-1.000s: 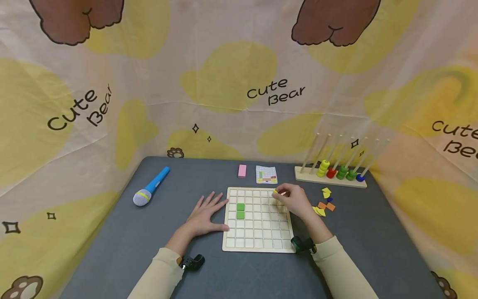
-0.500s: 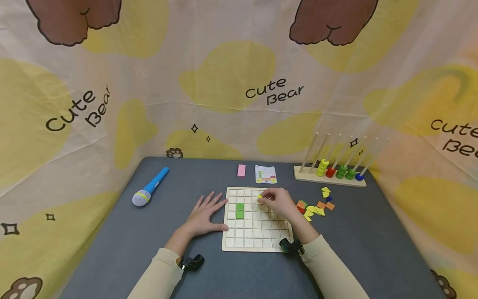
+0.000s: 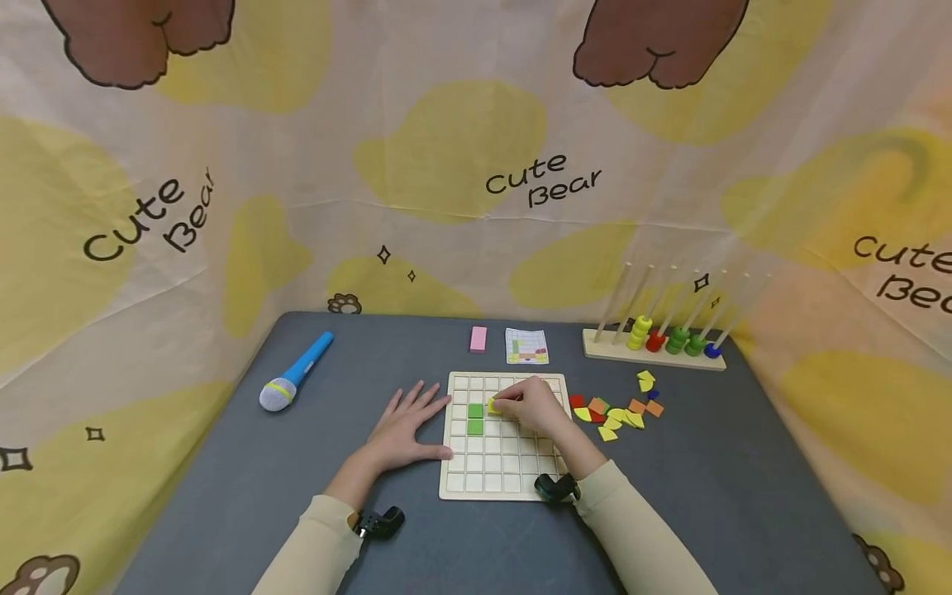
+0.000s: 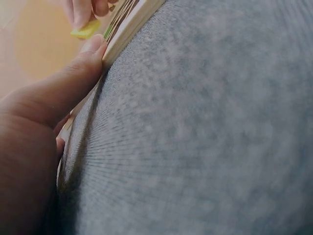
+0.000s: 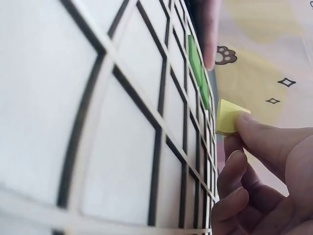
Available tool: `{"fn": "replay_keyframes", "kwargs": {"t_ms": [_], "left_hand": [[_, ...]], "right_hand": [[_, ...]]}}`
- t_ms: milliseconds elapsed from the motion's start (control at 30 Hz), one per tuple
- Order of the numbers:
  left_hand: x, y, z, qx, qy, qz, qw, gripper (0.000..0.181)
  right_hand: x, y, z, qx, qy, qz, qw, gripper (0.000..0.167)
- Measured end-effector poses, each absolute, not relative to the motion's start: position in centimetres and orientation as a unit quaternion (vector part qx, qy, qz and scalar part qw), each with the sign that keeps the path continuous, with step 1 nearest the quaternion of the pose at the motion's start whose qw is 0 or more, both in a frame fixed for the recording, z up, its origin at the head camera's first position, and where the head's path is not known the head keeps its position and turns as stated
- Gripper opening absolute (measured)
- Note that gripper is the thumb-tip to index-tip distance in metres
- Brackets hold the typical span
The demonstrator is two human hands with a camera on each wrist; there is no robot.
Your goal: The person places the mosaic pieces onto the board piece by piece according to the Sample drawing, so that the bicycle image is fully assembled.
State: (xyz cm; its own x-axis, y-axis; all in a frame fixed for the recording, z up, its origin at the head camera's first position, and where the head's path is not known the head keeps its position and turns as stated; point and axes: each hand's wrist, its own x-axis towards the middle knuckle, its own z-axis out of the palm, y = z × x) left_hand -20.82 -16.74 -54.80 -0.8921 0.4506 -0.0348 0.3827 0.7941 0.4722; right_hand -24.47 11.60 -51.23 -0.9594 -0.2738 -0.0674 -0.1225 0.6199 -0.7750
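Note:
My right hand (image 3: 530,405) pinches a small yellow piece (image 5: 230,117) between thumb and fingertips, over the upper left part of a white wooden grid board (image 3: 483,484). Just left of that piece, two green squares (image 3: 475,419) sit in neighbouring cells, one above the other. With fingers spread, my left hand (image 3: 402,430) lies at the board's left side. Its thumb touches the board's edge, as the left wrist view also shows. Part of the grid is hidden beneath my right hand.
Loose yellow, red, orange, green and blue pieces (image 3: 613,417) lie right of the board. Behind it are a pink block (image 3: 478,339) and a patterned card (image 3: 526,347). A bead rack (image 3: 654,355) stands back right; a blue toy microphone (image 3: 297,372) lies at left.
My right hand has carried the yellow piece leftward across the board, from its upper right toward the green squares. More loose pieces are now uncovered. My left hand stays put.

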Motion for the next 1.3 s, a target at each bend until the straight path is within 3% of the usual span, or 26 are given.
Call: {"fn": "replay_keyframes", "kwargs": {"t_ms": [933, 1300], "left_hand": [[-20.7, -16.8, -54.5, 0.221, 0.943, 0.238, 0.069, 0.099], [-20.8, -16.7, -54.7, 0.221, 0.942, 0.242, 0.066, 0.1]], "right_hand": [[-24.8, 10.2, -51.5, -0.152, 0.92, -0.351, 0.084, 0.007], [-24.5, 12.3, -50.3, -0.104, 0.907, -0.399, 0.087, 0.008]]}}
